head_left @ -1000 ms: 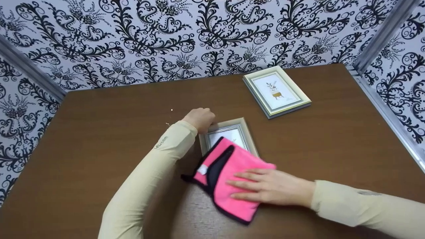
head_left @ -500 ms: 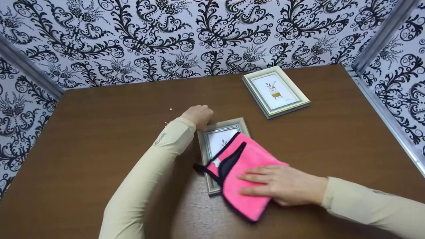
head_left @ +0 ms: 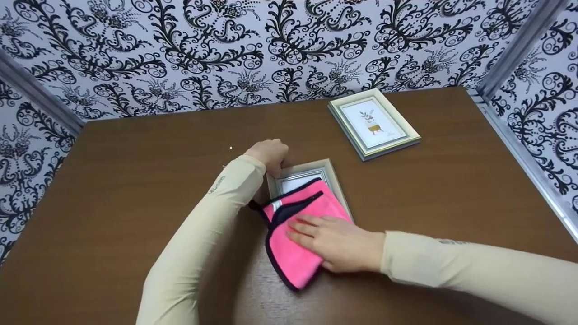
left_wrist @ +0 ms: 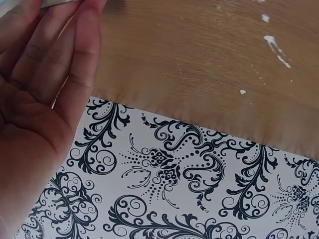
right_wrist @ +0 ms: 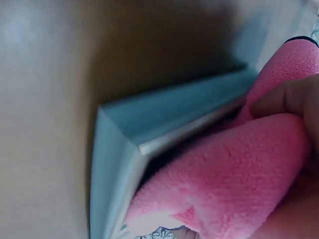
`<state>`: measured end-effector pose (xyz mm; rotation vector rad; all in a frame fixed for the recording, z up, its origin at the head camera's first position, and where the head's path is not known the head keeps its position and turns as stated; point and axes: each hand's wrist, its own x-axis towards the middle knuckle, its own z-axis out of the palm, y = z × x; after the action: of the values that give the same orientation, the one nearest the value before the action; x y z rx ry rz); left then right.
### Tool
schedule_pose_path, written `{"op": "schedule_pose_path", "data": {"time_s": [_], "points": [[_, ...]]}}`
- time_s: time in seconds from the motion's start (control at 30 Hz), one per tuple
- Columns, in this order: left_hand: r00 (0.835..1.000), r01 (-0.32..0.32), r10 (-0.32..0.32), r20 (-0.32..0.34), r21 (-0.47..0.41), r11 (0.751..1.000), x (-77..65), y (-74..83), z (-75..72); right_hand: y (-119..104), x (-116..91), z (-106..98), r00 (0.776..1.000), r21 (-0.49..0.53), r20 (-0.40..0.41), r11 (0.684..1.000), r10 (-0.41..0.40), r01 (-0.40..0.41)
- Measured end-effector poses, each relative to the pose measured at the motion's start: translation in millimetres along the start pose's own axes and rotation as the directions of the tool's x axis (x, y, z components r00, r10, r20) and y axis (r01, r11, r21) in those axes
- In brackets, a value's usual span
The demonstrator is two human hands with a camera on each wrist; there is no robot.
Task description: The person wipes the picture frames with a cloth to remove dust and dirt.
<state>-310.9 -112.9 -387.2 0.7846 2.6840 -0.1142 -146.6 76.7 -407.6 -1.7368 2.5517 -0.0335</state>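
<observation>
A picture frame [head_left: 341, 189] with a pale border lies on the brown table, largely covered by a pink cloth [head_left: 293, 266] with black edging. At the frame's far left corner, my left hand [head_left: 270, 155] grips the border. In the left wrist view its fingers [left_wrist: 84, 55] reach the frame's edge at the top. My right hand [head_left: 336, 243] lies over the cloth and presses it onto the frame's near part. The right wrist view has the thumb [right_wrist: 286, 97] digging into a fold of the cloth, against the frame's side [right_wrist: 174, 112].
A second picture frame [head_left: 375, 124], with a plant picture, lies at the back right, seemingly on top of another frame. White specks [left_wrist: 273, 47] dot the table [head_left: 135, 180] left of the left hand. Patterned wall panels [head_left: 216, 54] close off the back and sides.
My right hand moved the cloth slightly right, baring more of the frame, then back left and a little away from me across it. The left hand keeps its grip at the corner.
</observation>
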Motion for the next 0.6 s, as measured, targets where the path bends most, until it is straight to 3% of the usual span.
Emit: {"op": "schedule_pose_path", "data": {"time_s": [0.27,0.4,0.5,0.6], "points": [[1.0,0.007,-0.007,0.005,0.01,1.0,-0.3,-0.4,-1.5,20,36,-9,0.992,0.031,0.074,0.994,0.104,-0.107],[1.0,0.008,-0.008,0.009,0.006,1.0,0.1,0.9,-2.0,24,44,-11,0.985,0.011,0.104,0.99,0.135,-0.137],[1.0,0.004,-0.004,0.017,0.007,1.0,-0.7,1.6,-2.5,21,38,-12,0.991,0.009,0.104,0.996,0.09,-0.091],[1.0,0.002,-0.002,0.031,0.002,1.0,-2.0,2.5,-4.1,13,24,-12,0.995,-0.002,0.102,1.0,-0.005,0.005]]}}
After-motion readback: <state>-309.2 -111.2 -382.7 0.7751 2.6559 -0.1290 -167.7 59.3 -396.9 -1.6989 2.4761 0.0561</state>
